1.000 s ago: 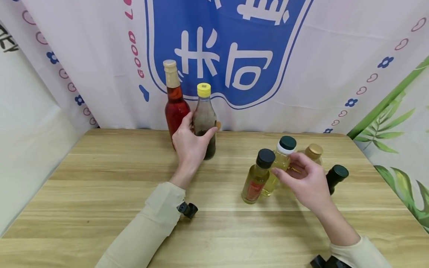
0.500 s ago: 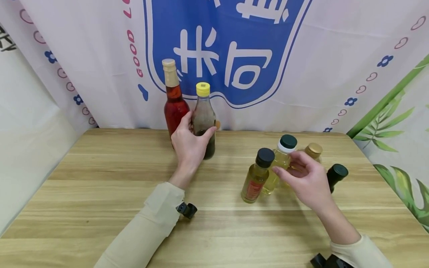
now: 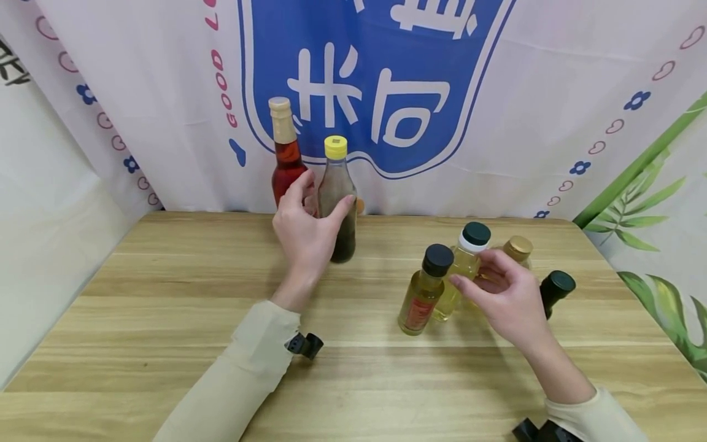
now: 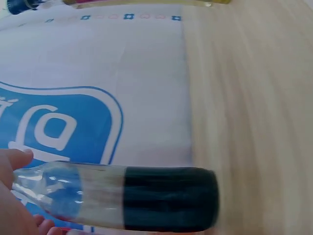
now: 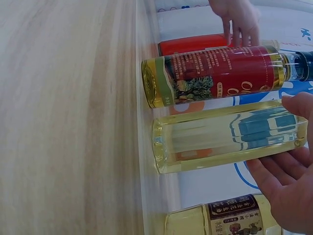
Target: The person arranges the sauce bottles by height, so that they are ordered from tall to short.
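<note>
In the head view my left hand [image 3: 306,230] spreads its thumb and fingers about a clear glass bottle of dark liquid with a yellow cap [image 3: 338,190]. The left wrist view shows this same bottle [image 4: 146,198] between the thumb and the fingers, which stand loose beside it. Left of it stands a taller bottle of red liquid [image 3: 287,169], partly behind that hand. On the right, my right hand [image 3: 510,301] grips a pale yellow oil bottle with a dark green cap [image 3: 464,264]. Seen from the right wrist, thumb and fingers lie on opposite sides of this oil bottle [image 5: 205,139].
A red-labelled oil bottle with a black cap [image 3: 422,301] stands just left of the gripped oil bottle. Behind the right hand are a gold-capped bottle [image 3: 518,248] and a dark-capped bottle [image 3: 555,288]. A printed curtain [image 3: 210,166] hangs at the wooden table's [image 3: 166,344] back edge.
My left hand has loosened and drawn back slightly to the left from the yellow-capped bottle, which stays in place. The right hand has stayed where it was.
</note>
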{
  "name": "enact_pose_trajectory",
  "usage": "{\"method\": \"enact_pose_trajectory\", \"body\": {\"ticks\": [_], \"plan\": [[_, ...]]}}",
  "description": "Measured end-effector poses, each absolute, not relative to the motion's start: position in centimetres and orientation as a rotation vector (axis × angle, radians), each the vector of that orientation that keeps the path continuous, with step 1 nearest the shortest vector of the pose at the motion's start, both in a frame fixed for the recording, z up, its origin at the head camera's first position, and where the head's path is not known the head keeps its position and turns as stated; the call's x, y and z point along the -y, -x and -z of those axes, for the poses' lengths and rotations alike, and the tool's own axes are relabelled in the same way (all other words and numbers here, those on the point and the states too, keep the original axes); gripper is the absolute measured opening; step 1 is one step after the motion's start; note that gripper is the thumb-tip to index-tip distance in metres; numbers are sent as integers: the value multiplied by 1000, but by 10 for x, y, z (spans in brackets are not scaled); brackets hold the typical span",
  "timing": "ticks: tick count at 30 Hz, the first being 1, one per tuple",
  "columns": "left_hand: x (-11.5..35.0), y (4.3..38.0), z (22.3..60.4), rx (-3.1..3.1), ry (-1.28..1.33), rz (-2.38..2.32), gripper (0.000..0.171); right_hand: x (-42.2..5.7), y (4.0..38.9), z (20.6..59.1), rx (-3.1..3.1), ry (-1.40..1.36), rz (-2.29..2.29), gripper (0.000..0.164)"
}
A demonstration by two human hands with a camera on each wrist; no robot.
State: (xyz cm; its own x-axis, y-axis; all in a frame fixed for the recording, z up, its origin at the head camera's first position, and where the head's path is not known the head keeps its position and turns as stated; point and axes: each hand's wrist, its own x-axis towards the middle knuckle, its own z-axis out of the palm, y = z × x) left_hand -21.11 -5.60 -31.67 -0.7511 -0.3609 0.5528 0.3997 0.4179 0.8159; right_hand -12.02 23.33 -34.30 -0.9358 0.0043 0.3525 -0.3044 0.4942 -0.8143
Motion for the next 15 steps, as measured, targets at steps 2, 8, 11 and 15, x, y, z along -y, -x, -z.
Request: {"method": "enact_pose_trajectory", "body": {"ticks": [2,8,11,15], "plan": [[56,209,312,1922,62,1409,63,-234,120,343,2436,-254,-1417,33],[53,199,303,1806,373,1458,57,-234,120,343,2442,-250,-1421,33],[47,193,302,1811,604,1533,57,-235,120,343,2446,-246,-1416,33],[40,185,301,1905,836,1676,59,-234,120,343,2444,-245,-1424,33]]}}
